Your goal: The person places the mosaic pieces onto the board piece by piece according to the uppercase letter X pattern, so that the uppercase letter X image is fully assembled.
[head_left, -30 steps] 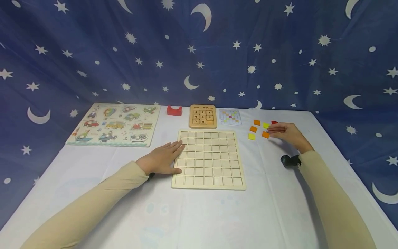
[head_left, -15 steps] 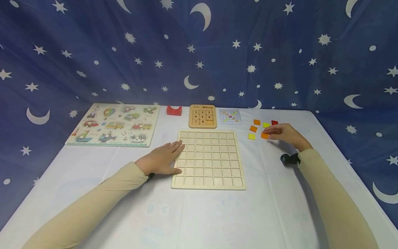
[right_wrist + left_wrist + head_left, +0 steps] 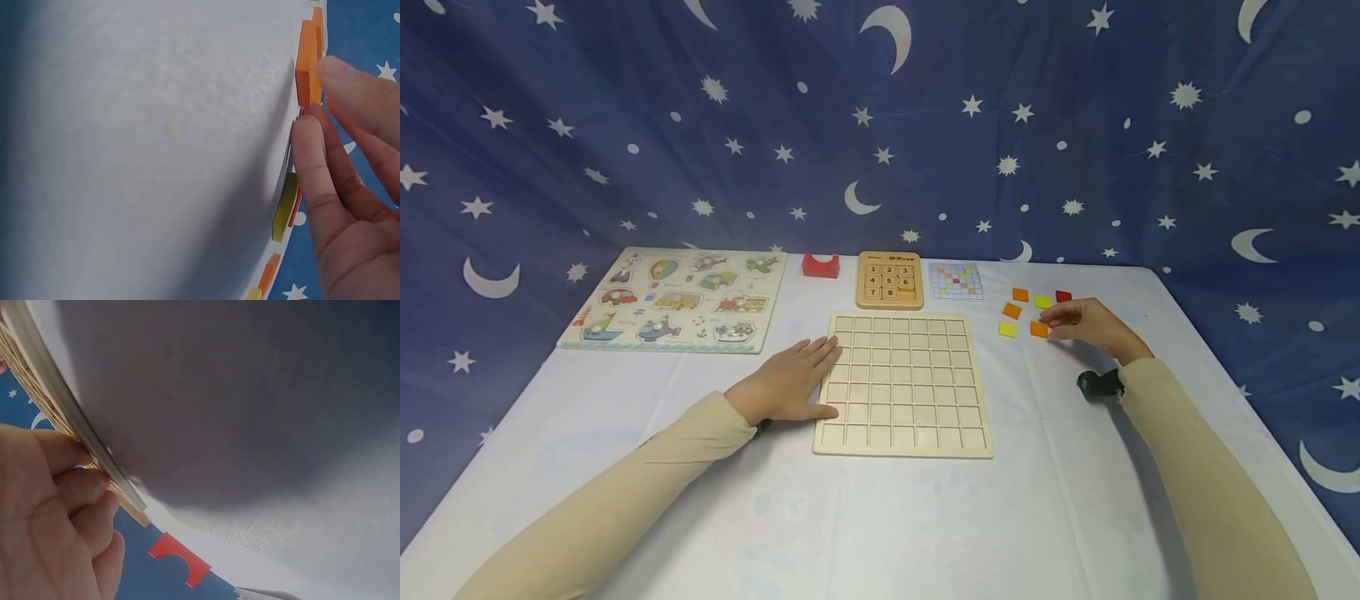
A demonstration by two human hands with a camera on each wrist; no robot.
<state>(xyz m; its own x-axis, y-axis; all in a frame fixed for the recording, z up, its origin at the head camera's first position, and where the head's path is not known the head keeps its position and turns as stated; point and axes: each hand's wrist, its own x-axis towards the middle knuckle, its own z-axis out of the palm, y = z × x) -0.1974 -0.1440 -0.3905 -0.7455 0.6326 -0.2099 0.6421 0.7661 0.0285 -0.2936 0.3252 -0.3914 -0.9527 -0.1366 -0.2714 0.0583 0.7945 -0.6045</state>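
My left hand rests along the left edge of a pale wooden grid board, thumb over its lower left squares. In the left wrist view its fingers lie at the board's side. My right hand is at a group of small coloured tiles right of the board. Its thumb and fingertips are at the right edge of an orange tile, which lies on the table. Around it lie a yellow tile, a red tile, another yellow tile and two more orange tiles.
Behind the board are a wooden number puzzle, a printed pattern card and a red notched block. A vehicle picture puzzle lies at the back left. A starry blue cloth hangs behind the table.
My right hand has shifted slightly left, and the orange tile at its fingertips has slid a little toward me. My left hand stays on the board's edge.
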